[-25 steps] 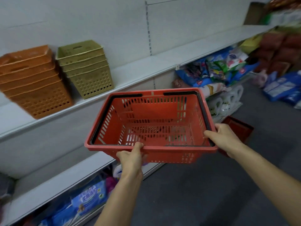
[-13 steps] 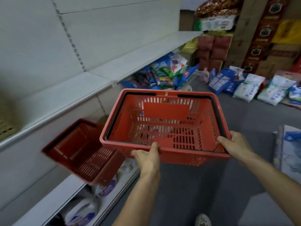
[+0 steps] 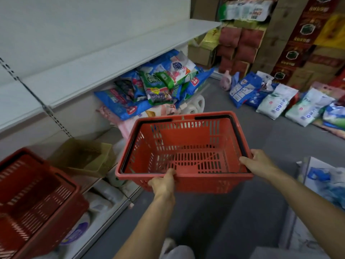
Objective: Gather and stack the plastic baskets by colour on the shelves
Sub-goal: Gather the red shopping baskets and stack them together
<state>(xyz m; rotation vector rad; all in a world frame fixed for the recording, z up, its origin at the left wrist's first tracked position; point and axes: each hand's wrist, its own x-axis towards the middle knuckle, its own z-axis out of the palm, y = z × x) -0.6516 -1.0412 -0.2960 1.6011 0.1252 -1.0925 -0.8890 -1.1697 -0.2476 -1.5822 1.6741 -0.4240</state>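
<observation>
While the white shelving (image 3: 112,53) runs past on the left-hand side, its upper board above the hands is seen bare. A dark red basket (image 3: 37,199) is perched on the lower shelf, well to the left of the left hand (image 3: 164,184). The red basket (image 3: 186,152) is carried in mid-air over the aisle, gripped at its near rim by the left hand and clasped at its right rim by the right hand (image 3: 259,161). Beyond the left hand, a small olive basket (image 3: 84,157) is seen loose. Stacking is judged unfinished: the carried basket remains to be nested with its like, and the olive one gathered.
</observation>
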